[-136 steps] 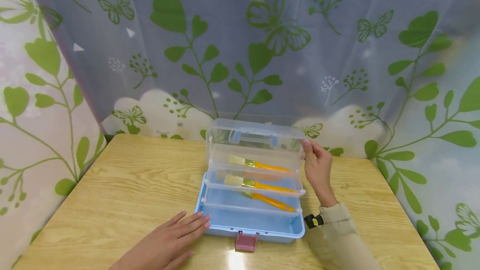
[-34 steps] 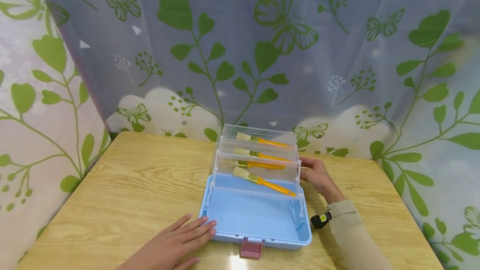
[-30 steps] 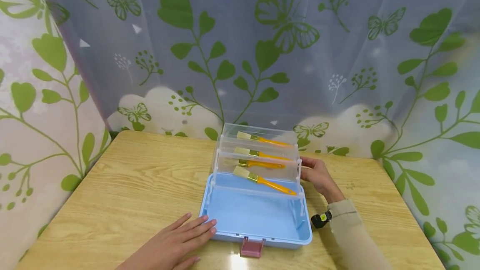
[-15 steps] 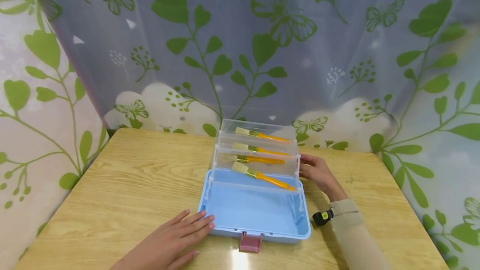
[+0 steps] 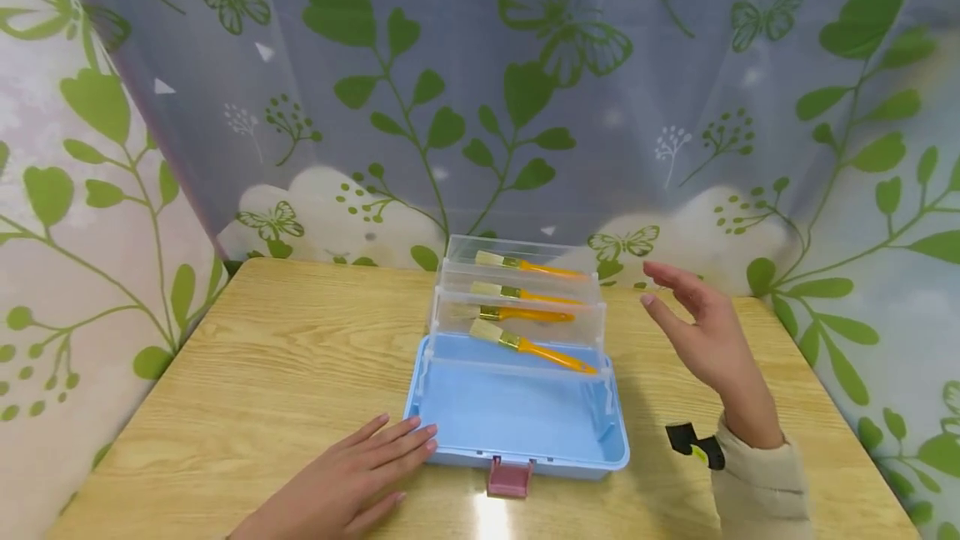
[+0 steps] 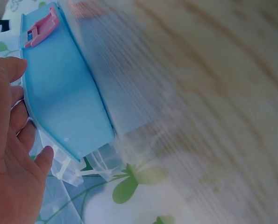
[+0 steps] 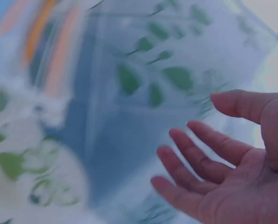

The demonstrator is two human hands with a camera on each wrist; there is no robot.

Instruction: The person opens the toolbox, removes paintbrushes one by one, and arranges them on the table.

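Note:
A light-blue plastic storage box stands open on the table, its clear lid leaning back and its clear tiers raised. Yellow-handled paintbrushes lie in the tiers; reflections or see-through plastic make their number hard to tell. The box's bottom is bare. My left hand rests with straight fingers at the box's front left corner; in the left wrist view its fingertips touch the blue side. My right hand hangs in the air to the right of the box, fingers spread apart, holding nothing, as the right wrist view confirms.
A pink latch hangs down at the box's front. The wooden table reaches back to a patterned curtain, close behind the lid. A small black device is strapped at my right wrist.
Over the earlier frames the tiers and lid swung up and back, baring the bottom. My right hand has just left the tiers' right side and moved right. My left hand stayed put.

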